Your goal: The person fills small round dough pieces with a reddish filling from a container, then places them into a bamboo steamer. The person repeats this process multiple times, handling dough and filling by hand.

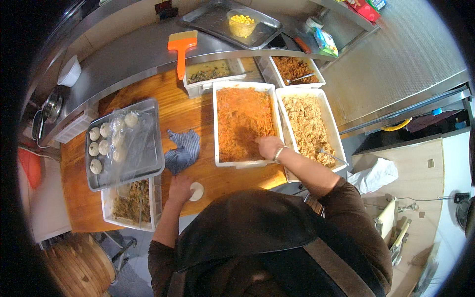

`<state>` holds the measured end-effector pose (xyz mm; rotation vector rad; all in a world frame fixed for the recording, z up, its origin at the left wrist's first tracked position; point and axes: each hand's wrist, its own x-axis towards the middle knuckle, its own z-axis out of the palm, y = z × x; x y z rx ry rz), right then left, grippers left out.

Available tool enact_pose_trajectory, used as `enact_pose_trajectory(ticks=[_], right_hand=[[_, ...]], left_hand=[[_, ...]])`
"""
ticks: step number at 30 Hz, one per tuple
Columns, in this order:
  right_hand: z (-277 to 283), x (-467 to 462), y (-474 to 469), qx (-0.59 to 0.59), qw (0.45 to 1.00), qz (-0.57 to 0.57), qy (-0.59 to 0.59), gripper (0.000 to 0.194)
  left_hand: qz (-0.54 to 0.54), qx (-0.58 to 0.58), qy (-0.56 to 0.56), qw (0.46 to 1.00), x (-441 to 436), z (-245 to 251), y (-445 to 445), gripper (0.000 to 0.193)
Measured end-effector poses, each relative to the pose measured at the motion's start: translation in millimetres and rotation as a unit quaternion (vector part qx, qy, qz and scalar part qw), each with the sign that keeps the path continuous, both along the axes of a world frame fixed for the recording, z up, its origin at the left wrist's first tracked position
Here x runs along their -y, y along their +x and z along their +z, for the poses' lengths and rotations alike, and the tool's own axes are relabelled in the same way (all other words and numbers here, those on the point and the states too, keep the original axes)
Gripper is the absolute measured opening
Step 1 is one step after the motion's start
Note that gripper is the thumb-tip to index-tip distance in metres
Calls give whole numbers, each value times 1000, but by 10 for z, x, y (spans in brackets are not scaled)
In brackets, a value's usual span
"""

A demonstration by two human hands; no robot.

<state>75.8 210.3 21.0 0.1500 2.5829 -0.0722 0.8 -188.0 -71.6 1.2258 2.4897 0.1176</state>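
Observation:
My right hand (pixel 270 146) reaches into a white tub of shredded orange-red filling (pixel 237 115), near its lower right corner. Its fingers are partly hidden, so whether they hold a tool is unclear. On the wooden table, my left hand (pixel 180 189) is at the left edge of a flat round dough wrapper (pixel 197 191); its grip is not clear. A crumpled striped cloth (pixel 185 148) lies just beyond that hand. To the left, a metal tray (pixel 143 156) carries several pleated buns (pixel 95 149), some under clear plastic film (pixel 124 130).
Beside the orange filling stands a tub of pale shredded filling (pixel 306 118) with a utensil. More filling tubs (pixel 295 70) (pixel 209 72) line the back, another (pixel 130 204) sits partly under the tray. An orange-handled brush (pixel 182 48) overhangs the shelf edge. A corn bowl (pixel 241 26) stands above.

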Motion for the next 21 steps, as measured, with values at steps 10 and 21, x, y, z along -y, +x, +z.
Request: enact_pose_trajectory(ticks=[10,21], right_hand=[[115,86,-178,-44,998,-32,32,39],[592,-774,178,226,932,-171,-224,41]], left_hand=[[435,572,407,564,62,421,246,29],[385,608,573,393,-1118,1026,57,36]])
